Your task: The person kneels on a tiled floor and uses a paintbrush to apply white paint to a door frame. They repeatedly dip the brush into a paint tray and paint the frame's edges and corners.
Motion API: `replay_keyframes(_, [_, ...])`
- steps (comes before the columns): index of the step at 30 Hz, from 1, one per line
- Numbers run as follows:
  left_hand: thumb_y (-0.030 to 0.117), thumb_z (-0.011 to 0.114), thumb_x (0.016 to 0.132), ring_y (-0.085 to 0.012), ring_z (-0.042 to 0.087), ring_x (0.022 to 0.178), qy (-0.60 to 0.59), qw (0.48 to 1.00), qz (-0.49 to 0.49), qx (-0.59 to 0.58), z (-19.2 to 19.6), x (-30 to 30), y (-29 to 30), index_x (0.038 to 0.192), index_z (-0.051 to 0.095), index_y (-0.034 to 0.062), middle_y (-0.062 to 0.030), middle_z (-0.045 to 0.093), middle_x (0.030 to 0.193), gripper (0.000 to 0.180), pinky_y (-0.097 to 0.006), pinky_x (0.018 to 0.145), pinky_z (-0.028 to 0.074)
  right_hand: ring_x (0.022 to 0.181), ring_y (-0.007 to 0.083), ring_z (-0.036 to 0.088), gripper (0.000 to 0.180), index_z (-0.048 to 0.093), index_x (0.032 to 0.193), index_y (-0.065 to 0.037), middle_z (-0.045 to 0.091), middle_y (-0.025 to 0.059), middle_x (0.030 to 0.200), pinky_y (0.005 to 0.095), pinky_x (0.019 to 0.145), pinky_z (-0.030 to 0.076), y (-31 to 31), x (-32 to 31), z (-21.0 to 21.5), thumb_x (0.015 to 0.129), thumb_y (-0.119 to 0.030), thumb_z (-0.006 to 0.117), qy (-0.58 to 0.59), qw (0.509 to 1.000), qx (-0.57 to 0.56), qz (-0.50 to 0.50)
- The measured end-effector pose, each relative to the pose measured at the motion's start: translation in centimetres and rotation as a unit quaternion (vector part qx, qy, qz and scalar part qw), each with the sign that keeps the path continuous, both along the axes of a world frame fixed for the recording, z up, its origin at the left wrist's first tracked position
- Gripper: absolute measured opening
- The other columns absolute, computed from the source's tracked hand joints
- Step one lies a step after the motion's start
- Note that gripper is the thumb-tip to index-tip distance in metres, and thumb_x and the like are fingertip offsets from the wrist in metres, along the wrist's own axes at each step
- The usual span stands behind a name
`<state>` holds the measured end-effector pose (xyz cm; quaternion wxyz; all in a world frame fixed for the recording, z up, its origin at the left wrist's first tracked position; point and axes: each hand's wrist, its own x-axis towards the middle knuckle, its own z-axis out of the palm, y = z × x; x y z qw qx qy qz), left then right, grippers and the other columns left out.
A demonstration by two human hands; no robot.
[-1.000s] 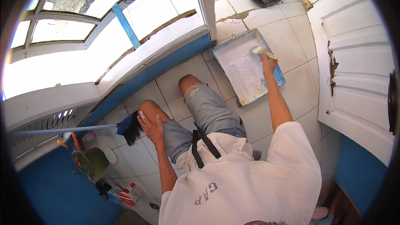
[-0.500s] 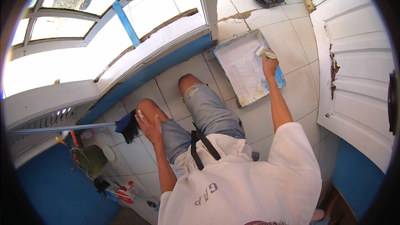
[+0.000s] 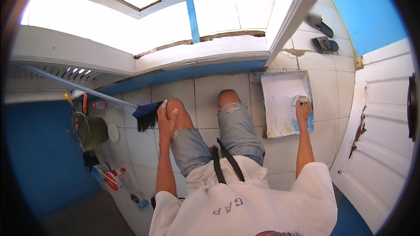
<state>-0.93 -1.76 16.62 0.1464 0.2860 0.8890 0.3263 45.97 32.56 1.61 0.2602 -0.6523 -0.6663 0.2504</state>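
My right hand (image 3: pixel 302 112) is closed round a paintbrush (image 3: pixel 295 100) with a pale head and a yellow-green handle. It is over the right half of a paint tray (image 3: pixel 264 105) coated in white paint, with blue stains on its right rim. Whether the bristles touch the paint I cannot tell. My left hand (image 3: pixel 166 121) rests on my bent left knee, fingers apart, with white smears on the fingertips. Beside it is a broom (image 3: pixel 145 112) with a blue head, black bristles and a long blue-grey handle.
A white panelled door (image 3: pixel 380 118) stands at the right, its edge damaged. Slippers (image 3: pixel 324 44) lie beyond the tray. A white window frame with a worn sill (image 3: pixel 205 48) runs ahead. To the left are a dark green bucket (image 3: pixel 94 131), a white lid (image 3: pixel 113 132) and a red-and-white package (image 3: pixel 116 179).
The view has turned, so the tray appears more upright and farther right. The paintbrush in my right hand has moved nearer the tray's middle. My left hand stays on the knee.
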Motion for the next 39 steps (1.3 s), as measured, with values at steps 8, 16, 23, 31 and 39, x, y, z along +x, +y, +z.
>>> replay_keyframes(8, [0.046,0.059,0.099,-0.0333,0.069,0.106,-0.231,0.973,-0.012,-0.021,0.0,-7.3,-0.5,0.118,0.069,-0.0013,-0.0199,0.073,0.107,0.051,-0.041,0.098,0.05,0.105,0.0378,0.067,0.031,0.067,0.118,0.003,0.071,0.0225,0.112,0.0445,0.092,0.052,-0.6,1.1,-1.4,0.096,-0.018,0.062,0.084,0.996,0.002,-0.021])
replay_keyframes(16, [0.058,0.062,0.094,-0.049,0.034,0.147,-0.136,0.937,-0.225,-0.23,-13.7,-5.0,1.2,0.153,0.04,-0.0044,-0.0336,0.029,0.161,0.089,-0.049,0.12,0.034,0.122,0.0344,0.062,0.045,0.057,0.135,0.0,0.066,0.0204,0.127,0.0511,0.102,0.047,-3.9,2.1,-4.4,0.098,-0.026,0.063,0.294,0.897,-0.131,-0.302])
replay_keyframes(23, [0.057,0.06,0.093,-0.0444,0.031,0.15,0.013,0.644,-0.655,-0.395,-21.4,-11.7,5.9,0.158,0.035,0.006,-0.0271,0.026,0.165,0.086,-0.053,0.122,0.029,0.122,0.025,0.06,0.057,0.047,0.142,-0.012,0.057,0.0088,0.137,0.0525,0.096,0.047,-6.7,-0.5,5.7,0.095,-0.038,0.066,0.746,0.537,-0.086,-0.385])
replay_keyframes(31, [0.048,0.058,0.095,-0.0407,0.041,0.143,-0.092,0.663,-0.586,-0.456,-13.6,-15.1,5.1,0.149,0.048,0.0075,-0.0239,0.04,0.156,0.068,-0.051,0.118,0.034,0.086,0.0218,0.066,0.028,0.067,0.119,-0.011,0.073,0.005,0.103,0.0431,0.072,0.052,-6.6,-4.7,30.2,0.1,-0.032,0.066,0.764,0.611,0.128,-0.162])
replay_keyframes(39, [0.041,0.058,0.096,-0.0381,0.049,0.137,-0.129,0.718,-0.538,-0.423,-7.1,-18.8,5.2,0.142,0.054,0.0092,-0.0211,0.049,0.148,0.056,-0.05,0.113,0.039,0.122,0.023,0.059,0.051,0.049,0.144,-0.007,0.059,0.0109,0.139,0.0461,0.094,0.053,-6.2,-14.8,62.9,0.101,-0.027,0.066,0.587,0.743,0.314,-0.067])
